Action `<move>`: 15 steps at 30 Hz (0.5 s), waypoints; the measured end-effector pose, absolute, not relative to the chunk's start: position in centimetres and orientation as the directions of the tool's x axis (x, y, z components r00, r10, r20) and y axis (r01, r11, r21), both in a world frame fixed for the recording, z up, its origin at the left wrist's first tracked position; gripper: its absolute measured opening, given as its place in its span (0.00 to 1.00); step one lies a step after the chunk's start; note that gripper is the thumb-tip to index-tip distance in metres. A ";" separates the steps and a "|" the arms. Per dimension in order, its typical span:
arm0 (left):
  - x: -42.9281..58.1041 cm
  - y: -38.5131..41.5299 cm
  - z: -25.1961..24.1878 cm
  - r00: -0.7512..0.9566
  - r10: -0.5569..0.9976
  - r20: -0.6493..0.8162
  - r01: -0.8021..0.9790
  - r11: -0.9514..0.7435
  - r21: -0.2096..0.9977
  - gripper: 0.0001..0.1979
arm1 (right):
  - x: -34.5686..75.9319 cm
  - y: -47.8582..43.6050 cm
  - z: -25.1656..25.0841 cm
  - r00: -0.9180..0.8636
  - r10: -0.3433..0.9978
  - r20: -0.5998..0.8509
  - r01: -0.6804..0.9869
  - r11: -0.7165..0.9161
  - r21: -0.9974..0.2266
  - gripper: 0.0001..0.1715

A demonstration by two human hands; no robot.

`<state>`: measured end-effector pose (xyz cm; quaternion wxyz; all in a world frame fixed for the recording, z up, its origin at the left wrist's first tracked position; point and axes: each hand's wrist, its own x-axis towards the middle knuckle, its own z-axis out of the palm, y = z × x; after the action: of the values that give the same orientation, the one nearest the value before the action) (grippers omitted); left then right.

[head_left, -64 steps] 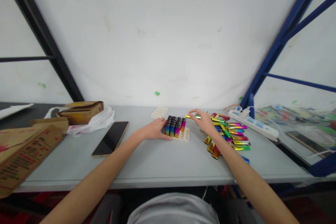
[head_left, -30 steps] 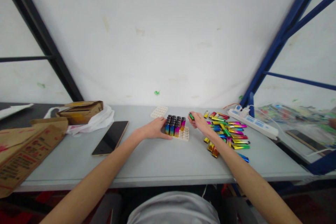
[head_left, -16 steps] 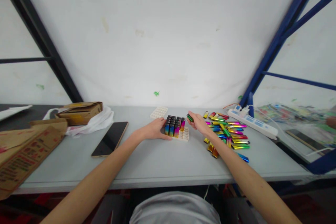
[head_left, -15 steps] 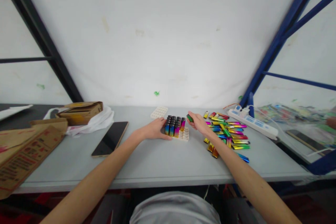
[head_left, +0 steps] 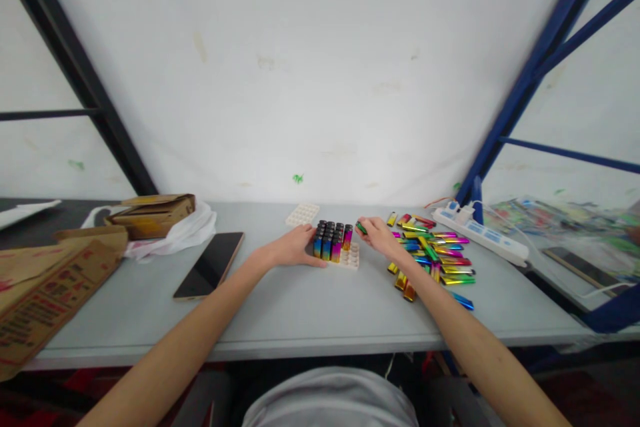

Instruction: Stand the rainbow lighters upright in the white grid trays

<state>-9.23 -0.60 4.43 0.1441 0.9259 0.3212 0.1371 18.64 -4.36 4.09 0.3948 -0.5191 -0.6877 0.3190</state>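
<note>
A white slotted tray (head_left: 353, 258) on the grey table (head_left: 310, 310) holds several rainbow-coloured lighters (head_left: 331, 240) standing upright in rows. My left hand (head_left: 295, 247) rests against the tray's left side, fingers curled on it. My right hand (head_left: 377, 235) pinches a green lighter (head_left: 361, 227) just right of the standing rows, above the tray's bare slots. A loose pile of rainbow lighters (head_left: 435, 255) lies on the table to the right of that hand.
A second white tray (head_left: 303, 214) lies behind the first. A phone (head_left: 209, 273) lies face up at left, near cardboard boxes (head_left: 155, 213) and a white bag (head_left: 187, 230). A white power strip (head_left: 483, 237) runs along the right, beside a blue frame post (head_left: 525, 90).
My right hand lifted a green lighter from the pile and carried it left to the tray's right side. My left hand stayed on the tray.
</note>
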 end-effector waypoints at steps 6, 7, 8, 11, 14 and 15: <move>-9.3 -0.6 4.2 0.731 0.666 0.148 0.593 -0.728 0.344 0.34 | 18.2 -5.0 4.8 -0.206 0.961 0.185 0.365 0.250 -0.897 0.37; -9.3 -0.6 4.2 0.730 0.668 0.147 0.597 -0.727 0.340 0.34 | 18.2 -5.0 4.8 -0.209 0.957 0.201 0.349 0.265 -0.899 0.39; -9.4 -0.6 4.1 0.731 0.666 0.147 0.596 -0.728 0.338 0.34 | 18.2 -5.1 4.9 -0.211 0.952 0.222 0.332 0.283 -0.900 0.39; -9.4 -0.5 4.0 0.738 0.654 0.164 0.579 -0.739 0.344 0.34 | 18.4 -5.3 5.2 -0.201 0.939 0.280 0.266 0.327 -0.907 0.38; -9.4 -0.3 3.8 0.742 0.645 0.183 0.560 -0.746 0.360 0.34 | 18.6 -5.5 5.5 -0.199 0.933 0.300 0.208 0.340 -0.917 0.36; -9.4 -0.3 3.8 0.744 0.642 0.185 0.555 -0.748 0.364 0.34 | 18.7 -5.5 5.5 -0.202 0.931 0.305 0.201 0.344 -0.917 0.35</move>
<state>-9.42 -0.26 3.79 0.1441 0.9227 0.3244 0.1507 18.71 -5.50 5.54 0.4706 -0.4215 -0.6713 0.3875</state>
